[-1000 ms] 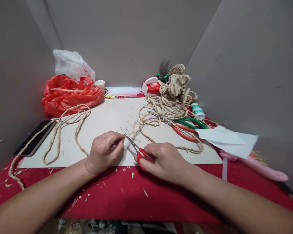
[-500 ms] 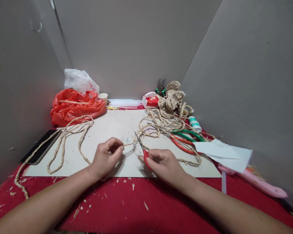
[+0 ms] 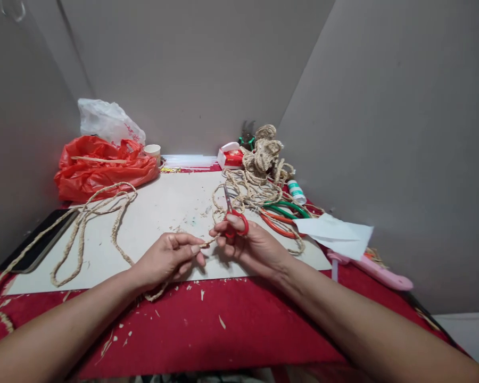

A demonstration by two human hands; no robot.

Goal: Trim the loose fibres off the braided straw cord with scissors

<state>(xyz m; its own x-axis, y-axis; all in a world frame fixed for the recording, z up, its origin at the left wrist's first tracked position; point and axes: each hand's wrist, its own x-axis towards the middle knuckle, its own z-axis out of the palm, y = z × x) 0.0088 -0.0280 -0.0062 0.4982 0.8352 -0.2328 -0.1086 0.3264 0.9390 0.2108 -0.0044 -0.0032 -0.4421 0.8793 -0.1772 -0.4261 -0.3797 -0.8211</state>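
Note:
Between the thumb and fingers of my left hand [image 3: 170,259] I pinch a braided straw rope [image 3: 80,244], which loops across the left of the board. A short stretch of it reaches from my left fingertips toward my right hand [image 3: 251,244]. That hand is closed on red-handled scissors [image 3: 238,226], their blades pointing up and away from me. My right fingertips meet the rope's thin part; whether they grip it I cannot tell. Just beyond the blades lies a tangle of more straw rope [image 3: 259,186].
A pale board [image 3: 163,199] lies on a red cloth [image 3: 175,330] scattered with straw bits. On the left are a red plastic bag [image 3: 104,175] and a dark phone-like slab [image 3: 35,244]. To the right are green-and-orange-handled pliers [image 3: 279,223], white paper [image 3: 337,234] and a pink-handled tool [image 3: 383,274].
The scissors have swung from beside the rope to upright in my right hand, which has turned and come closer to my left. The whole view has shifted to the right.

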